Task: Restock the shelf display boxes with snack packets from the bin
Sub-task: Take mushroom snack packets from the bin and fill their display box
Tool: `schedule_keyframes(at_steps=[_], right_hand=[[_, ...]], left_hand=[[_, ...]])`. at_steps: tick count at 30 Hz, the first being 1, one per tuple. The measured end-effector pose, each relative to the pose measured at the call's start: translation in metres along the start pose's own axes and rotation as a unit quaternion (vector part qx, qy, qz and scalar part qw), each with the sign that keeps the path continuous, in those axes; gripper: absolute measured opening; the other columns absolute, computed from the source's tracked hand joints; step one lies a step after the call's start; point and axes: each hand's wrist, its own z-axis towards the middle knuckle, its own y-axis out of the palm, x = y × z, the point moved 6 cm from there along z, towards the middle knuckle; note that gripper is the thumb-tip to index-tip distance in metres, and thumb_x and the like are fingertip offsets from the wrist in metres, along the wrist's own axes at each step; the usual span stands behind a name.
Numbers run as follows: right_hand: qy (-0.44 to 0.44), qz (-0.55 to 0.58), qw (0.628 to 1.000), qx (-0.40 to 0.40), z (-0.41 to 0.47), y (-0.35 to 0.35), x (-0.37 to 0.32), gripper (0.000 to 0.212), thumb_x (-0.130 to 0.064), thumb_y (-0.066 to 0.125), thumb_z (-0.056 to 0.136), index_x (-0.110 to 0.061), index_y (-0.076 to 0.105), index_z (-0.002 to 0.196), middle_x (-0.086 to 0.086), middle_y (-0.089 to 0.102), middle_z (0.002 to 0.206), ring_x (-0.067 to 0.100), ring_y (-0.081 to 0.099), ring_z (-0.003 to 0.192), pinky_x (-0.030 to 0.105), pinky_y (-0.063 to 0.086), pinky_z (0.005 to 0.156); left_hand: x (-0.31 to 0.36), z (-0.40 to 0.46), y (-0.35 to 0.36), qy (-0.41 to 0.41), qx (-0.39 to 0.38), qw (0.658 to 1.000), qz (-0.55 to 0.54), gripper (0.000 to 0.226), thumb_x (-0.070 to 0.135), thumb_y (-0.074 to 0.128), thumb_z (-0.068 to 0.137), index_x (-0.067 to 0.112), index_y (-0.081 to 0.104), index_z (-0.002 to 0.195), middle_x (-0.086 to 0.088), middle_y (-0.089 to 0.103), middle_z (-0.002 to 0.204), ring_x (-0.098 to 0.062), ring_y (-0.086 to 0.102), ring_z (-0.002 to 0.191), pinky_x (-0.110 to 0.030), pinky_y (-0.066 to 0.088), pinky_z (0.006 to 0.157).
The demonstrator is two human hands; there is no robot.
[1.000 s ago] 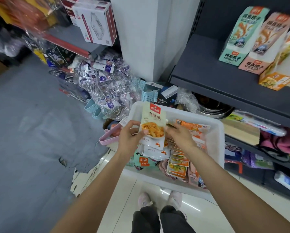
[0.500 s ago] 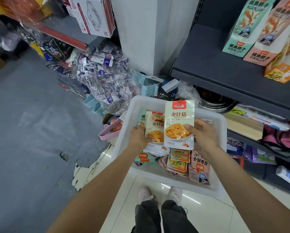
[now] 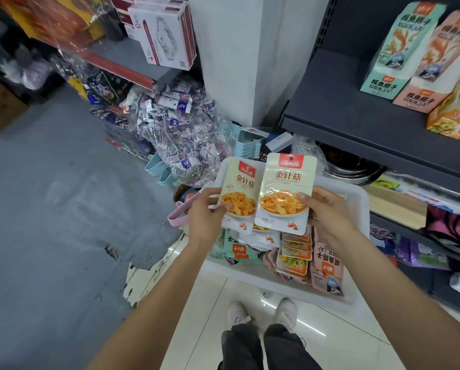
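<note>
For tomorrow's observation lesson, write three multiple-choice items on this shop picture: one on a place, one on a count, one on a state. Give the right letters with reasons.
1. Where is the white bin?
A. on the top shelf
B. below the hands, by the dark shelf
C. on the grey floor far left

2. How many mushroom packets are held up?
A. two
B. four
C. none

3. What is the right hand doing?
A. hanging idle
B. pressing flat on the shelf
C. pinching a packet

Answers: 1 B, the bin sits under both hands beside the shelf. 2 A, the left hand holds the left packet, the right hand the right packet. 3 C, its thumb lies on the packet's front.
</note>
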Motion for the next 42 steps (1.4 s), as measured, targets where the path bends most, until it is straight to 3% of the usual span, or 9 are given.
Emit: schedule_keyframes(at_steps=[5,9,19,24,27,29,32,37,42], right_hand=[[-0.03,0.032,0.999,-0.012,-0.018,0.003,-0.032,0.014,-0.008,0.062,0.089,-0.017,0.065,0.099,0.002,0.072,0.096,0.017,0.069,0.084,0.027,0.056,0.063],[-0.064,0.048,0.997,0.006,-0.03,-0.027,-0.059,0.013,-0.009,0.061,0.09,-0.019,0.065,0.098,0.001,0.071,0.095,0.017,0.068,0.082,0.033,0.056,0.069],[-0.13,0.099,0.981,0.1,-0.024,-0.187,-0.1,0.011,-0.01,0.064,0.087,-0.017,0.068,0.094,-0.001,0.072,0.088,0.011,0.068,0.076,0.027,0.057,0.069],[-0.16,0.085,0.975,0.13,-0.016,-0.294,-0.131,0.009,-0.006,0.064,0.087,-0.013,0.067,0.091,0.001,0.071,0.087,0.011,0.067,0.072,0.028,0.057,0.061],[-0.189,0.067,0.97,0.137,-0.011,-0.345,-0.15,0.009,-0.006,0.065,0.087,-0.015,0.066,0.087,0.001,0.07,0.083,0.01,0.066,0.069,0.024,0.055,0.052],[-0.208,0.033,0.967,0.146,-0.006,-0.371,-0.161,0.01,-0.005,0.066,0.086,-0.015,0.065,0.086,0.002,0.069,0.08,0.013,0.066,0.071,0.027,0.056,0.056],[-0.221,-0.03,0.962,0.156,0.009,-0.401,-0.176,0.01,-0.006,0.068,0.084,-0.014,0.066,0.08,0.003,0.07,0.079,0.019,0.066,0.076,0.038,0.058,0.072],[-0.306,-0.143,0.927,0.161,0.037,-0.422,-0.218,0.013,-0.007,0.067,0.085,-0.012,0.069,0.097,-0.004,0.07,0.093,0.003,0.063,0.082,0.011,0.05,0.064],[-0.315,-0.171,0.914,0.189,0.075,-0.433,-0.252,0.007,-0.01,0.069,0.084,-0.013,0.068,0.089,-0.005,0.068,0.09,0.002,0.061,0.08,0.008,0.047,0.065]], left_hand=[[0.036,-0.003,-0.01,0.019,-0.022,0.995,-0.1,0.03,0.005,0.071,0.08,0.027,0.056,0.095,-0.003,0.07,0.096,-0.025,0.067,0.091,-0.049,0.055,0.078],[0.075,-0.01,0.015,0.013,-0.071,0.984,-0.162,0.03,-0.001,0.066,0.082,0.021,0.054,0.098,-0.004,0.072,0.095,-0.033,0.067,0.093,-0.053,0.054,0.077],[0.184,-0.052,0.197,0.072,-0.221,0.965,-0.118,0.02,0.002,0.061,0.085,0.019,0.058,0.096,-0.005,0.069,0.095,-0.024,0.064,0.088,-0.047,0.051,0.079],[0.238,-0.072,0.296,0.167,-0.218,0.961,-0.04,0.008,0.017,0.061,0.089,0.019,0.062,0.082,-0.004,0.068,0.085,-0.026,0.065,0.09,-0.043,0.054,0.084],[0.268,-0.084,0.344,0.222,-0.224,0.949,0.016,0.011,0.022,0.069,0.084,0.019,0.062,0.092,-0.003,0.067,0.075,-0.02,0.067,0.076,-0.036,0.059,0.067],[0.286,-0.089,0.37,0.239,-0.228,0.943,0.042,0.019,0.02,0.07,0.083,0.017,0.06,0.099,-0.002,0.065,0.072,-0.011,0.064,0.067,-0.03,0.059,0.059],[0.307,-0.085,0.398,0.265,-0.213,0.935,0.097,0.014,0.017,0.069,0.084,0.023,0.056,0.082,-0.002,0.066,0.075,-0.008,0.06,0.064,-0.033,0.059,0.063],[0.338,-0.064,0.422,0.318,-0.157,0.923,0.152,0.008,0.013,0.065,0.086,0.015,0.06,0.081,-0.006,0.071,0.091,-0.016,0.067,0.076,-0.039,0.056,0.073],[0.361,-0.028,0.447,0.319,-0.138,0.927,0.139,0.007,0.014,0.066,0.086,0.013,0.061,0.08,-0.006,0.07,0.086,-0.018,0.067,0.081,-0.037,0.056,0.076]])
